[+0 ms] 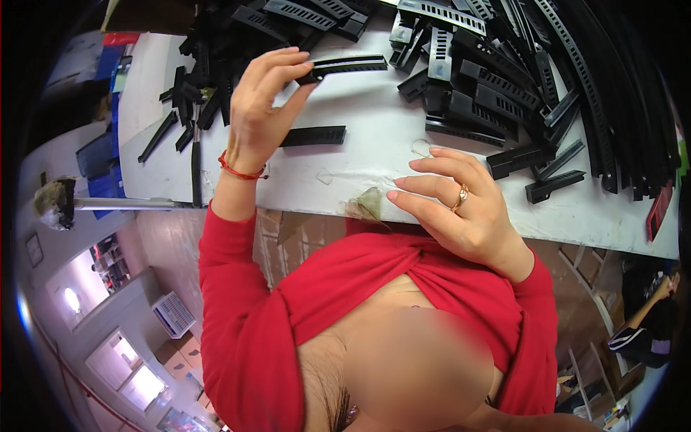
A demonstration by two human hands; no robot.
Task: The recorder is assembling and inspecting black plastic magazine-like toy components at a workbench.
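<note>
My left hand (259, 101), a red cord bracelet at its wrist, is raised over the table and pinches one end of a black slotted plastic strip (356, 65). The strip points to the right, its long slots showing. Below it, a similar short black plastic piece (317, 136) lies flat on the white tabletop, its left end hidden behind my left wrist. My right hand (457, 205), wearing a gold ring, hovers at the table's near edge with fingers apart and nothing in them. Close to its fingertips is a small clear ring-like scrap (421, 147).
A heap of black slotted pieces (497, 90) covers the back right, beside long black strips (597, 101) along the right side. Another dark pile (288, 21) lies at the back left. A greenish translucent scrap (366, 204) sits at the front edge of the white table (604, 227).
</note>
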